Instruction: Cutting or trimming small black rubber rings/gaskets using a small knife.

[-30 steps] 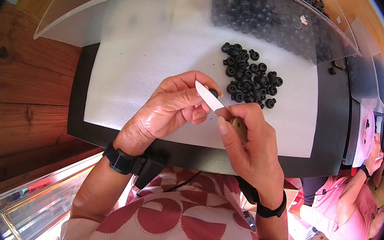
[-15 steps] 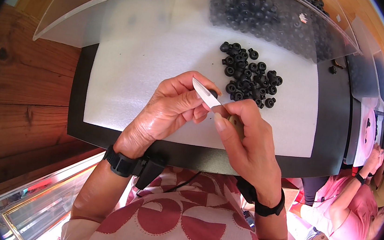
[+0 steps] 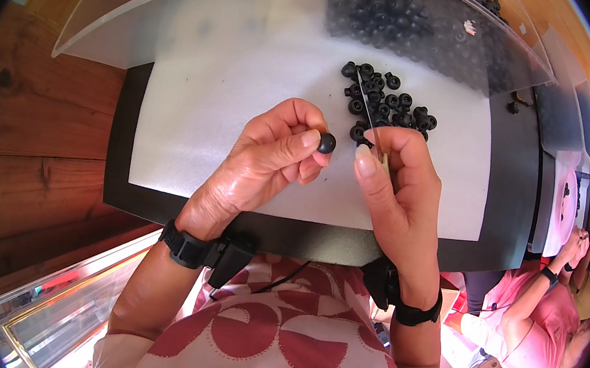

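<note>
The left hand (image 3: 269,156) is pinching a small black round piece (image 3: 327,142) in its fingertips, above the white tabletop (image 3: 196,102). The right hand (image 3: 395,187) is gripping a thin blade (image 3: 368,113), pointing away, just right of the piece.

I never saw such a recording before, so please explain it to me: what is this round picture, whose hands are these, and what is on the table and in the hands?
The picture comes from a wide camera worn on a person's head, looking down, so straight edges bend. The two bare hands belong to that person. The left hand pinches one small black round part. The right hand holds a thin blade, pointing away. On the white mat lies a pile of black parts. Clear plastic trays stand behind. Another person's sleeve shows at the right.
</note>
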`<state>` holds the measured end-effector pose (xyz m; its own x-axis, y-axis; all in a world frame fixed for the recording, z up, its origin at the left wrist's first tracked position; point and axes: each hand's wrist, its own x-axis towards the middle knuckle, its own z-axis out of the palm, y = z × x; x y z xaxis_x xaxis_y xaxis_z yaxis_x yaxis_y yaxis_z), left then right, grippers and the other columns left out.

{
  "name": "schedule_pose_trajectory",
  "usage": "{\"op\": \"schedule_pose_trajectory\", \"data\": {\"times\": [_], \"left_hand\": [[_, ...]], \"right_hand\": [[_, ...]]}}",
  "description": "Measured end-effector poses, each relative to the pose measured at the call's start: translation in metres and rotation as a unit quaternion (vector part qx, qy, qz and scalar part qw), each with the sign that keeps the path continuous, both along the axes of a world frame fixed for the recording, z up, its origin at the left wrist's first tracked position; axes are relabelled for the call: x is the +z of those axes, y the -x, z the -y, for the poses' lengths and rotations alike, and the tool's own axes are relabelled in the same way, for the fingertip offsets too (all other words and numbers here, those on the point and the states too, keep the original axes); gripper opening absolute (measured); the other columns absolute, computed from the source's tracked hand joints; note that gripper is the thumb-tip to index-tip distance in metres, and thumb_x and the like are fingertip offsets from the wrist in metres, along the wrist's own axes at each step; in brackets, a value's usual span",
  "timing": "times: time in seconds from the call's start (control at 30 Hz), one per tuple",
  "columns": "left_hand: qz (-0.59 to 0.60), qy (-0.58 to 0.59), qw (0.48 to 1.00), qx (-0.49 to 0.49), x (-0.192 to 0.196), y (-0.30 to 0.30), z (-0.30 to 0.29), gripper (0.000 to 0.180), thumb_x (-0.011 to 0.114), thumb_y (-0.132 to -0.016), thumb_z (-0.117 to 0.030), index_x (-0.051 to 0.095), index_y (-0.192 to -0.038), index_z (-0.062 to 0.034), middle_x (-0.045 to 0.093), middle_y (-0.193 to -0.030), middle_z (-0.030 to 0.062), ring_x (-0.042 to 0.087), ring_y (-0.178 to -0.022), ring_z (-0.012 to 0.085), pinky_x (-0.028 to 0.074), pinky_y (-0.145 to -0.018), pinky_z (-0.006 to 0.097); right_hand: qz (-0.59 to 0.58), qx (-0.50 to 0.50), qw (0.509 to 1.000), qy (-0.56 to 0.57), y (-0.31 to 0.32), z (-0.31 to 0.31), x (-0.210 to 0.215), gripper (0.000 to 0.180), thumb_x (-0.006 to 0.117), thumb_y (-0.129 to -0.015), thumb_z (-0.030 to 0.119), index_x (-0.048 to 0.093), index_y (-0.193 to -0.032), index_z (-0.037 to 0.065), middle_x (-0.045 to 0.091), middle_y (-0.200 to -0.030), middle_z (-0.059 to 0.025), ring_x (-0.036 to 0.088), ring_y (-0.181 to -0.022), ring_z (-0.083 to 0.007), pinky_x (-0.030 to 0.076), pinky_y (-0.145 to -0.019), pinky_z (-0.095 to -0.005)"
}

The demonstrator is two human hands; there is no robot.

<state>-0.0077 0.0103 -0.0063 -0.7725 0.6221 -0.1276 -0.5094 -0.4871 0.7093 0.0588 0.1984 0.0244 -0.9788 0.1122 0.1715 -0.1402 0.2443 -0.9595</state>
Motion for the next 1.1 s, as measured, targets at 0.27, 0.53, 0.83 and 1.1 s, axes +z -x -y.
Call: {"op": "schedule_pose_trajectory", "data": {"times": [0.27,0.53,0.83,1.1], "left_hand": [[-0.001,0.004,1.000,-0.019,0.001,-0.002,0.002,0.020,0.066,-0.100,-0.020,0.058,-0.107,-0.0026,0.063,-0.092,0.0060,0.052,-0.074,0.0100,0.042,-0.065,0.025],[0.002,-0.010,0.999,-0.046,0.001,0.000,0.005,0.015,0.065,-0.100,-0.017,0.058,-0.104,-0.0037,0.065,-0.092,0.0065,0.057,-0.079,0.0118,0.044,-0.067,0.026],[-0.075,0.034,0.997,0.009,0.024,-0.004,0.008,0.021,0.068,-0.098,-0.021,0.058,-0.104,-0.0027,0.065,-0.088,0.0103,0.058,-0.071,0.0131,0.045,-0.063,0.026],[-0.233,0.150,0.910,0.308,0.124,0.041,0.043,0.016,0.061,-0.102,-0.015,0.062,-0.106,0.0002,0.068,-0.085,0.0104,0.058,-0.063,0.0112,0.047,-0.057,0.025]], "right_hand": [[0.074,0.057,0.994,0.058,0.011,0.014,0.003,0.019,0.070,-0.098,0.017,0.058,-0.103,0.003,0.058,-0.088,0.0024,0.050,-0.079,-0.0032,0.040,-0.068,-0.0207],[0.108,0.046,0.974,0.193,0.012,0.016,0.000,0.023,0.070,-0.098,0.018,0.056,-0.091,0.000,0.062,-0.078,-0.0023,0.056,-0.071,-0.0062,0.046,-0.062,-0.0249],[0.127,0.000,0.979,0.159,-0.001,0.007,0.015,0.017,0.064,-0.101,0.015,0.058,-0.095,0.001,0.058,-0.078,0.0010,0.052,-0.070,-0.0044,0.045,-0.063,-0.0225],[0.131,-0.011,0.977,0.166,-0.023,-0.005,0.029,0.015,0.064,-0.101,0.015,0.059,-0.099,0.002,0.057,-0.080,0.0024,0.051,-0.071,-0.0038,0.044,-0.065,-0.0211]]}}
